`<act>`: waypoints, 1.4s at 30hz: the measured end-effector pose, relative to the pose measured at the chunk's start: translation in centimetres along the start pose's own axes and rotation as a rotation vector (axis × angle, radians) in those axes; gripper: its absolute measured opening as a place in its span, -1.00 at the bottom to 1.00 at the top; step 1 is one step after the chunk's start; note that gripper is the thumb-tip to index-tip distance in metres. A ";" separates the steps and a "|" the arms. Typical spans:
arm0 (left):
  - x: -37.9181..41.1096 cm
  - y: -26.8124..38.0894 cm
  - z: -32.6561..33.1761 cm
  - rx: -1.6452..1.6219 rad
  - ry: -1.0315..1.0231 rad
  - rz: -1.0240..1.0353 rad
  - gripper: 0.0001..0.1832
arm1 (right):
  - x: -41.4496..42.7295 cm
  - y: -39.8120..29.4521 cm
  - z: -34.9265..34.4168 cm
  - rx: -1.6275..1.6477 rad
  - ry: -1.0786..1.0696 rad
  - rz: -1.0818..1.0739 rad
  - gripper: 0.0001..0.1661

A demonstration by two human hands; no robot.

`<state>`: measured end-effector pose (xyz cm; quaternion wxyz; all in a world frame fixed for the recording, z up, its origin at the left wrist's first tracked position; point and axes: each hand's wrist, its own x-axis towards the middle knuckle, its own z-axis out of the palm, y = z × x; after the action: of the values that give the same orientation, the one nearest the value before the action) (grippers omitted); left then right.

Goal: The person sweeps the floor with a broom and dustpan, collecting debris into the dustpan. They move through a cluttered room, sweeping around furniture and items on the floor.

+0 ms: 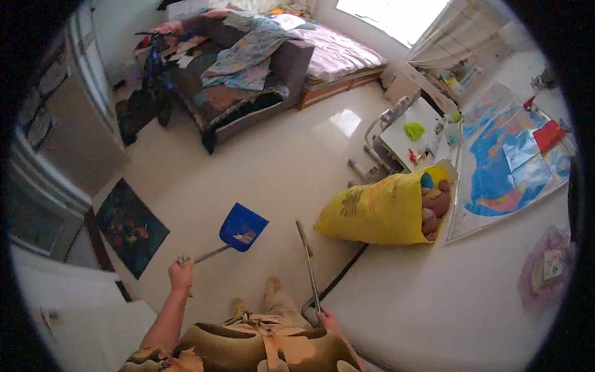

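Note:
My left hand [180,275] is closed around the handle of a blue long-handled dustpan [236,222]. The pan is above the pale floor, with a small light scrap of debris in it; I cannot tell whether it touches the floor. In my right hand [329,320] is the metal pole of a long-handled cleaning tool [308,253]. A narrow brownish head at its far end shows edge-on, so broom or mop cannot be told. My slippered feet [272,287] stand between the two tools.
A large yellow sack [372,211] of plush toys rests right of the pole, beside a small white desk [404,125]. A world map [506,162] hangs on the right wall. Dark doormat [132,228] at left; cluttered sofa [251,116], scooter or bike [160,83] and bed [344,51] beyond.

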<state>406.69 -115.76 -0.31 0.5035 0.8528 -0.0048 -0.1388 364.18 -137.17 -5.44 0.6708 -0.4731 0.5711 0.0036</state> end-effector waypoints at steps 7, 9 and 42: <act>9.9 8.7 11.1 0.054 -0.103 -0.010 -0.78 | 9.6 -10.4 -0.6 0.079 0.134 0.001 -0.54; 13.3 11.5 13.6 0.103 -0.095 0.063 -0.79 | 12.1 -16.1 -2.2 0.260 0.063 0.031 -0.56; 60.3 52.2 69.7 0.185 -0.491 0.284 -0.68 | 57.5 -64.2 -12.9 0.196 0.260 -0.103 -0.44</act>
<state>454.73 -210.19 -1.13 0.4219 0.8268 -0.2583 -0.2678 409.37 -211.65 -7.95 0.6335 -0.4308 0.6256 -0.1476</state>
